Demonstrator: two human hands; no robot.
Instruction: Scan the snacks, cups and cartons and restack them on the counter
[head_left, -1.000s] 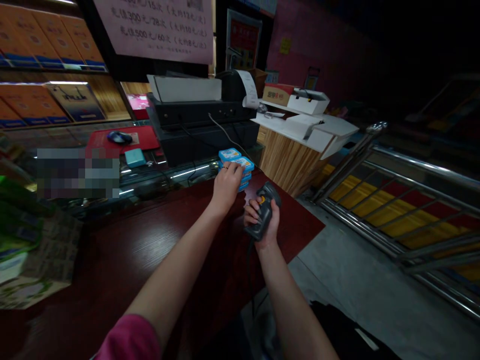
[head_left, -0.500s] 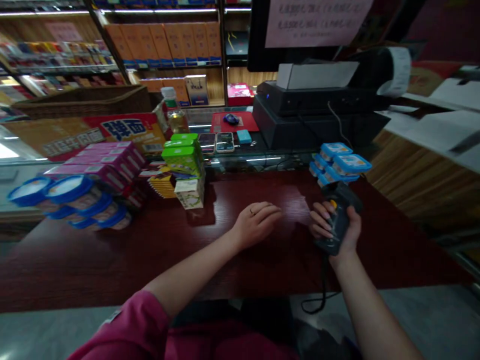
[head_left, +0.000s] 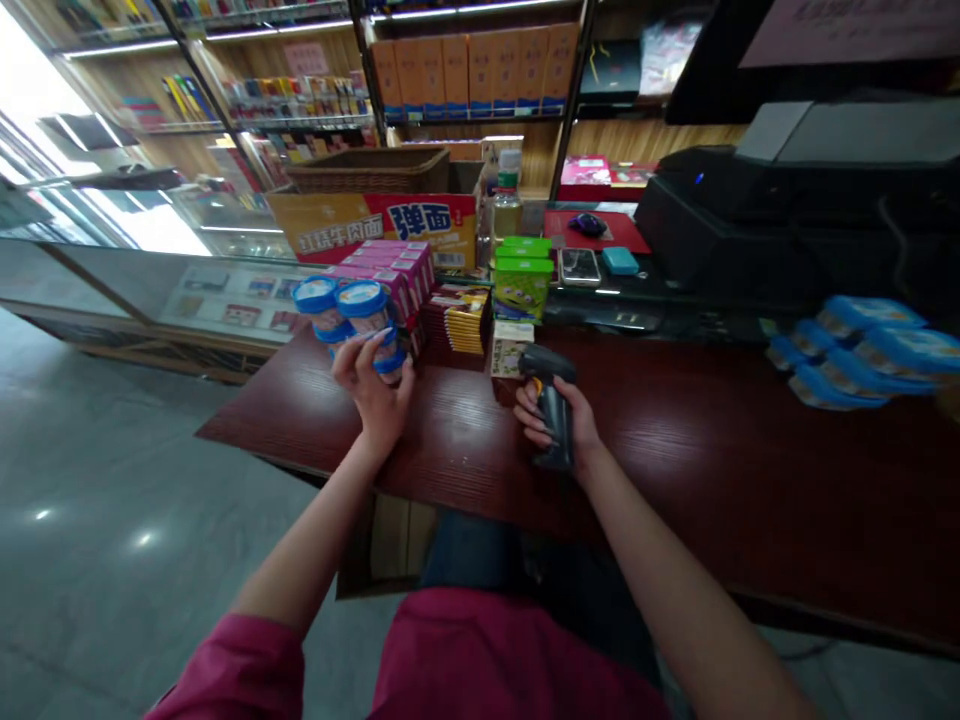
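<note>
My right hand [head_left: 559,425] is wrapped round the grip of a black barcode scanner [head_left: 553,405], one finger by its yellow trigger. The scanner's head points left, in front of a small pale carton [head_left: 508,348]. At the stacked round tubs with blue lids [head_left: 361,298], my left hand [head_left: 377,385] has its fingers and thumb spread in front of the lower tubs. Whether the fingertips touch a tub I cannot tell. Behind the tubs lie stacked pink boxes [head_left: 390,262]. Yellow-edged packets [head_left: 463,320] and green packs [head_left: 523,285] stand to their right.
Blue-lidded rectangular tubs [head_left: 874,350] are stacked on the right of the dark red counter [head_left: 675,480]. A printed cardboard box [head_left: 341,225], a wicker basket [head_left: 367,172] and a bottle [head_left: 507,205] stand behind. A phone [head_left: 580,266] lies near the black register unit [head_left: 720,235].
The view has swung left. My left hand has moved from the counter's middle to the blue-lidded round tubs, its fingers spreading. My right hand has carried the scanner left to the pale carton.
</note>
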